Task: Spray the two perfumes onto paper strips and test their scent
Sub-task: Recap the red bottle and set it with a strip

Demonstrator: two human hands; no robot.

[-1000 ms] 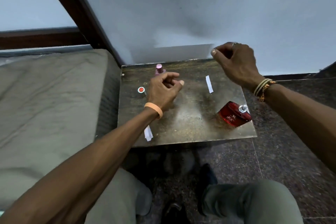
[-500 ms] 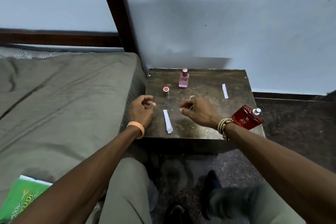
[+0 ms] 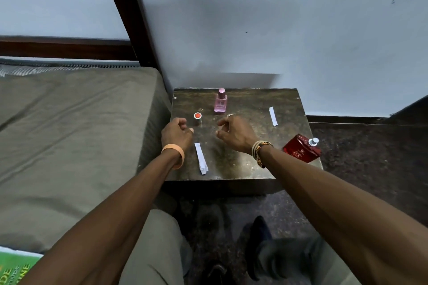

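- While both hands are hovering over the small table [image 3: 243,170], we are holding nothing in either.
- Our left hand [image 3: 177,133] is sitting curled in a loose fist beside the red-topped cap [image 3: 197,118].
- Our right hand [image 3: 234,133] is hanging with fingers loosely bent.
- Far off, the pink perfume bottle [image 3: 220,102] is standing upright; the red perfume bottle [image 3: 301,149] is lying at the near right corner (its sprayer bare).
- One paper strip [image 3: 201,157] is lying near left, another strip [image 3: 273,116] far right.

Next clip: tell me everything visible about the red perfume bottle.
The red perfume bottle is flat-sided, glossy, glass-like, with pale lettering too small to read and a bare silver spray nozzle, no cap on. It lies tilted at the near right corner of the table, nozzle toward the right. Only the table touches it.
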